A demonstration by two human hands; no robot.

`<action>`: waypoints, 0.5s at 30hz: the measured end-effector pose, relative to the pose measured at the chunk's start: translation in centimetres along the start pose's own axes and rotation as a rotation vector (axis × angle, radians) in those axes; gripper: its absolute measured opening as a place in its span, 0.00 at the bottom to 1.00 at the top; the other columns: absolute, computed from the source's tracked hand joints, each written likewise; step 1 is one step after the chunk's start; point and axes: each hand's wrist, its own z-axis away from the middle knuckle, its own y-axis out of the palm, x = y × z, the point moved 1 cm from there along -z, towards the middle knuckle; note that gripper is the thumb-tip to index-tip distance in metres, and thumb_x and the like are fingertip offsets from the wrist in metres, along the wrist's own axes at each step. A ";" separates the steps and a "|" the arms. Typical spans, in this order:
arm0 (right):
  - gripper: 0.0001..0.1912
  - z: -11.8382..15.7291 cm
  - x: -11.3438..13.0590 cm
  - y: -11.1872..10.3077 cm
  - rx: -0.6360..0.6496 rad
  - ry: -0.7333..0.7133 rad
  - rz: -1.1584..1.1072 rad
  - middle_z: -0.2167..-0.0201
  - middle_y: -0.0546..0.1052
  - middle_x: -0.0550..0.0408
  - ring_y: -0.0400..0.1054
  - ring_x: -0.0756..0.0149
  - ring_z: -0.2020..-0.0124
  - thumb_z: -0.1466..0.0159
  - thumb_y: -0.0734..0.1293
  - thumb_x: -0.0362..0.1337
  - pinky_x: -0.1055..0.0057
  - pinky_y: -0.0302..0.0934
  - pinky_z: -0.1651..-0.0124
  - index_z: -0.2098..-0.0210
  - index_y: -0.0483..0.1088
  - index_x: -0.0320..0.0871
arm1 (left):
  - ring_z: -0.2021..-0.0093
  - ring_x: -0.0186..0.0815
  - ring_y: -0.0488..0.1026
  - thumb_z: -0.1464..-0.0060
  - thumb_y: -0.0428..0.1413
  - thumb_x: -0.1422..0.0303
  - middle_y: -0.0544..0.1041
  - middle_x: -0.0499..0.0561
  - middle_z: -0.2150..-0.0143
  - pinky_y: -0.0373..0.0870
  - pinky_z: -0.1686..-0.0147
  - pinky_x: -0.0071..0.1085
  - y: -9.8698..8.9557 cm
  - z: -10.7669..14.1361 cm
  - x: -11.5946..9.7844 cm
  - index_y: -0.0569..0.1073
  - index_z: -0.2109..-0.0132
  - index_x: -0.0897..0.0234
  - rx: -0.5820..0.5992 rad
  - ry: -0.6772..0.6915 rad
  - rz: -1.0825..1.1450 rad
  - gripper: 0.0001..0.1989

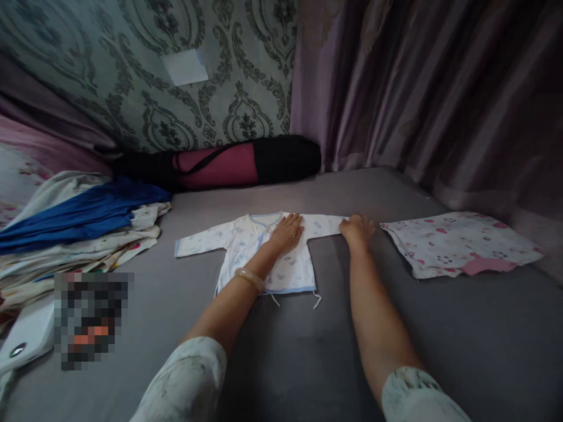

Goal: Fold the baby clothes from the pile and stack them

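Grey sheet (440, 346): mostly smooth, spread out under the clothes and both arms
Curtain (373, 88): purple, hanging in deep folds at the right
Wall (132, 76): grey-green, printed with dark scrolling leaves
Long bag (220, 165): black with a dark pink middle, lying along the foot of the wall
Clothes pile (88, 205): blue, white and patterned pieces, heaped at the left
Folded cloth (453, 243): white with pink and red prints, just beside the right hand
Baby shirt (240, 240): white, pale prints, blue edging, laid flat between pile and folded cloth
Paper (187, 67): white, on the wall, any writing too small to read
Left hand (285, 234): flat on the shirt's chest, fingers extended
Right hand (357, 228): fingers curled at one sleeve's end, cannot tell whether gripping
Bangle (249, 281): pale, around the left forearm
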 end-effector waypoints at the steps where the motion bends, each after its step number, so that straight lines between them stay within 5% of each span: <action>1: 0.21 -0.1 0.0 0.0 0.004 0.019 -0.009 0.49 0.72 0.33 0.62 0.43 0.45 0.40 0.59 0.36 0.49 0.57 0.47 0.51 0.73 0.34 | 0.30 0.41 0.48 0.34 0.36 0.63 0.54 0.60 0.30 0.47 0.33 0.44 0.1 0.1 0.1 0.56 0.33 0.68 -0.007 0.001 0.008 0.26; 7: 0.20 -0.7 0.1 -0.4 0.044 0.121 -0.057 0.49 0.72 0.34 0.62 0.45 0.44 0.43 0.62 0.34 0.54 0.57 0.47 0.53 0.74 0.36 | 0.30 0.42 0.48 0.35 0.39 0.59 0.53 0.62 0.30 0.45 0.33 0.40 0.1 0.3 0.6 0.56 0.34 0.71 -0.014 0.004 0.046 0.28; 11: 0.15 -1.4 0.5 -0.9 0.095 0.036 -0.187 0.63 0.77 0.38 0.71 0.51 0.57 0.42 0.61 0.32 0.63 0.62 0.58 0.61 0.77 0.36 | 0.30 0.41 0.48 0.36 0.41 0.55 0.53 0.63 0.30 0.46 0.33 0.37 0.1 0.2 1.0 0.55 0.34 0.71 -0.042 0.012 0.065 0.31; 15: 0.14 -1.8 1.0 -1.5 0.003 -0.012 -0.353 0.72 0.77 0.44 0.73 0.57 0.66 0.40 0.60 0.33 0.69 0.64 0.68 0.62 0.75 0.34 | 0.29 0.43 0.46 0.38 0.43 0.50 0.50 0.63 0.29 0.44 0.33 0.36 0.3 -0.1 1.5 0.52 0.32 0.73 0.028 0.017 0.073 0.37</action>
